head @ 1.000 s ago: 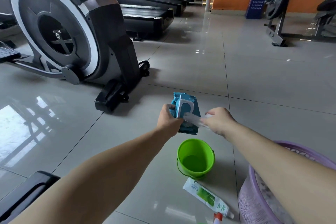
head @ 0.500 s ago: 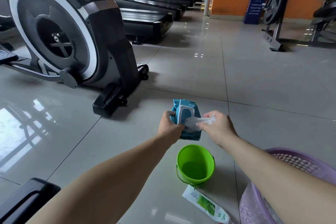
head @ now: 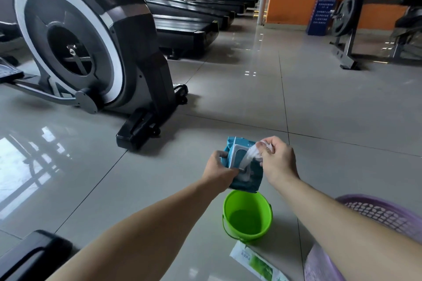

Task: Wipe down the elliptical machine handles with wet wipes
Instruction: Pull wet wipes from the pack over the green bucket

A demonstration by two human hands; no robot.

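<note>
Fingers of the right hand (head: 279, 162) pinch a wipe (head: 249, 155) drawn half out of the pack (head: 247, 183), which the left hand (head: 219, 167) grips with curled fingers. The pack is held just above a green bucket (head: 228, 219) on the floor (head: 319, 109) (a purple basket (head: 386, 212) sits to its right). The elliptical (head: 91, 41) stands well apart, ahead on the left.

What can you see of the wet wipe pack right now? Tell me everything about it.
The wet wipe pack is a soft teal plastic pouch, somewhat crumpled, with a white-framed hatch on its face. It is held up in the air, tilted, hatch towards the camera. The left hand grips its left edge; the right hand pinches a white wipe partly drawn out of the hatch.
</note>
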